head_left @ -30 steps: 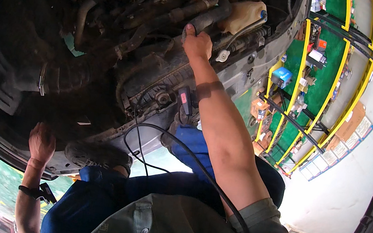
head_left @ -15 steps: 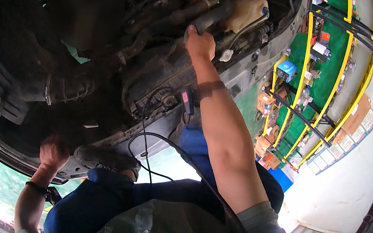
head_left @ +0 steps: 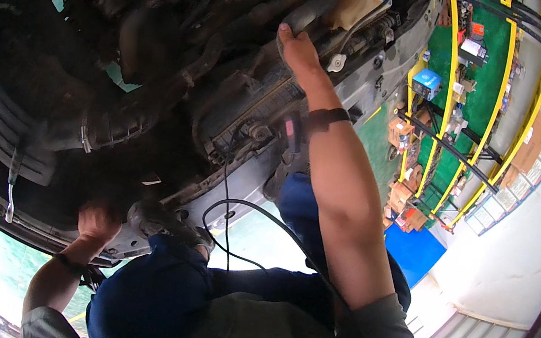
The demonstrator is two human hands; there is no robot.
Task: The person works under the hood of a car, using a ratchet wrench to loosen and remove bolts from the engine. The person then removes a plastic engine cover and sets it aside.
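Note:
Over the open engine bay, my right hand point(head_left: 298, 51) has its thumb and fingers around the lower end of a thick dark radiator hose point(head_left: 310, 11). Beside that hand sits a yellowed plastic reservoir tank point(head_left: 359, 4), with a pale round cap point(head_left: 337, 62) below it. My left hand point(head_left: 100, 221) reaches over the front edge of the bay; its fingers fade into the dark, so what they touch is hidden. A metal-handled tool point(head_left: 11, 195) rests against the ribbed black air duct point(head_left: 11, 123), left of my left hand.
A metal band clamp point(head_left: 85, 135) circles the duct. A black cable point(head_left: 257, 208) loops across my lap, and a small dark box with a red label point(head_left: 291, 135) lies near my right forearm. At right stand yellow-edged shelves point(head_left: 444, 90) with boxes and a blue panel point(head_left: 413, 255).
The view has shifted a little, so most of the scene sits lower and to the right. My right hand remains at the hose, and my left stays over the bay's edge.

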